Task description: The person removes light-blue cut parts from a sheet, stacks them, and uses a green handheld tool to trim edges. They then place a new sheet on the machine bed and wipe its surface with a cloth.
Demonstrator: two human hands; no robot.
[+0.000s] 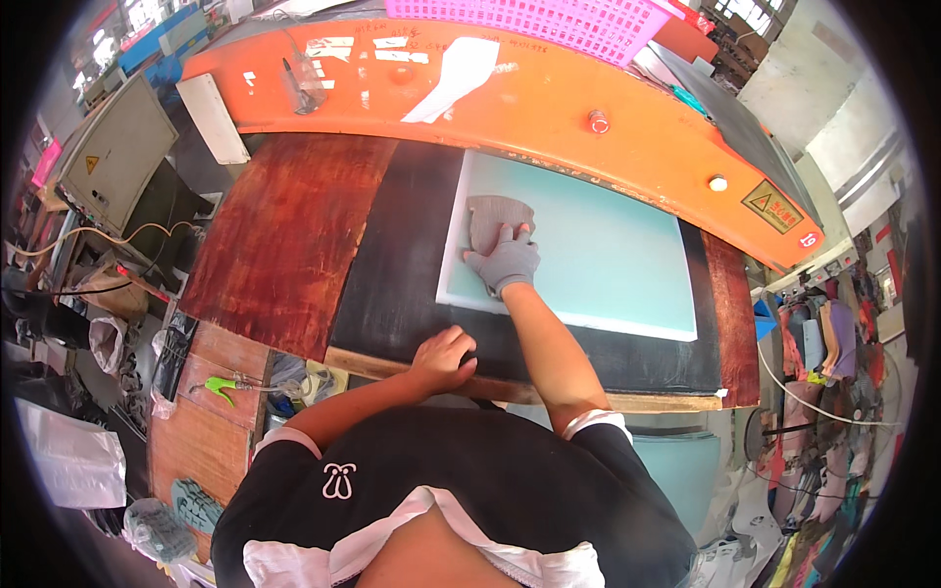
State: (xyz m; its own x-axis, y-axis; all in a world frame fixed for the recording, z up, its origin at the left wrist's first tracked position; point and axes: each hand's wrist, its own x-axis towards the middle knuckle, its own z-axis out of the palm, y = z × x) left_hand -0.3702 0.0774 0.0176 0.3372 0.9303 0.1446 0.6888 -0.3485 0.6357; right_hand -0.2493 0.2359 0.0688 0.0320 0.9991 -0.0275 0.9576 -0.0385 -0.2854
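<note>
Grey fabric piece (495, 218) lies flat on pale green cutting board (608, 260), near board's upper left corner, centre of frame. Right hand (506, 260), in grey glove, rests on piece's lower edge w/ fingers spread flat, pressing rather than gripping. Board sits on black mat (392, 265), w/ reddish wood panel (284, 235) to mat's left. Left hand (443, 360), bare, is curled closed at mat's front edge, lower centre; can't tell if it holds anything. Orange machine arm (510, 93) curves across top of frame, pink basket (549, 22) above it.
</note>
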